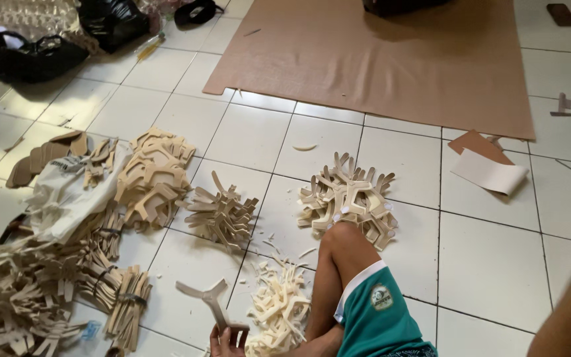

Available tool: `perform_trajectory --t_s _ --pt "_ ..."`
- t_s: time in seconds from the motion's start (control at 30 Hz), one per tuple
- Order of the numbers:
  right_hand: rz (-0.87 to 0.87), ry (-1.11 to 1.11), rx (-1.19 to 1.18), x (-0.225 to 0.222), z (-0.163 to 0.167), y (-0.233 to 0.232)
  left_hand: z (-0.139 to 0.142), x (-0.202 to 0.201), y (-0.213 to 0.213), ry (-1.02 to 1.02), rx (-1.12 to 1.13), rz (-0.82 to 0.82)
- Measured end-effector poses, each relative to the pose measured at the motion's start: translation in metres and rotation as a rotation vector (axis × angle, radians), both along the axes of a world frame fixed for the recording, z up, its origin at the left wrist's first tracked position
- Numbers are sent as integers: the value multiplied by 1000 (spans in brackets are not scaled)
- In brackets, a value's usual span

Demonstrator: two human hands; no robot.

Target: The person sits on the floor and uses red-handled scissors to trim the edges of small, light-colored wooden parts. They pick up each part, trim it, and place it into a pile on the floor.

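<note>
**Y-shaped strap blank held by its stem**

At the lower edge of the head view, a hand (227, 340) is closed around the lower stem of a pale Y-shaped sandal strap blank (210, 299), which is held upright just above the tiled floor (490, 264), its two arms spread upward. Which of the person's hands this is cannot be told with certainty; from its place left of the bent knee (342, 239) it is taken here for the left. The other hand is not clearly seen; only a blurred limb shows at the right edge.

The blank is judged light, thin and springy, probably a foam or rubber sheet cut-out, so it should bend rather than break. Its arms look narrow and would flop if gripped at a tip; the stem or the junction of the Y is judged the surest hold.

Just beside the hand lies a heap of cream offcuts (277, 311). Piles of similar straps (348, 197) and bundled tan pieces (127, 305) lie around, and a brown cardboard sheet (391, 59) lies well apart.
</note>
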State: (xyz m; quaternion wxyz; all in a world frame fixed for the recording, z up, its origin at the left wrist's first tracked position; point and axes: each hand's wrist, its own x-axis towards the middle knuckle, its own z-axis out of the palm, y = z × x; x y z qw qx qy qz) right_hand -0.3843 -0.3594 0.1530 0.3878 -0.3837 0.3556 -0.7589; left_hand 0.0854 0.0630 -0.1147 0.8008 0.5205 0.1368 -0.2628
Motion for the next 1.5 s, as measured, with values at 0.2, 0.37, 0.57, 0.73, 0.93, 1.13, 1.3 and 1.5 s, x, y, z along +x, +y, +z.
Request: perform_trajectory --t_s 0.2,0.37,0.57,0.73,0.93,1.13,1.3,1.5 --pt "595 460 441 125 -123 25 -9 -17 3 -93 -12 27" --pt "1196 828 619 199 -239 154 -16 -25 -2 -222 102 71" --pt "1530 1076 535 217 -230 254 -9 -29 -13 -214 239 -87" --pt "1579 1086 483 224 -191 240 5 -28 -11 -174 225 -142" --pt "1482 1041 459 226 -165 202 3 -35 -21 -254 143 -127" --pt "1542 971 242 223 -168 210 3 -57 -22 -196 138 -209" --pt "1731 959 538 220 -164 228 26 -65 -21 -205 155 -276" --pt "1802 1010 545 225 -138 226 59 -63 -20 -194 231 -362"
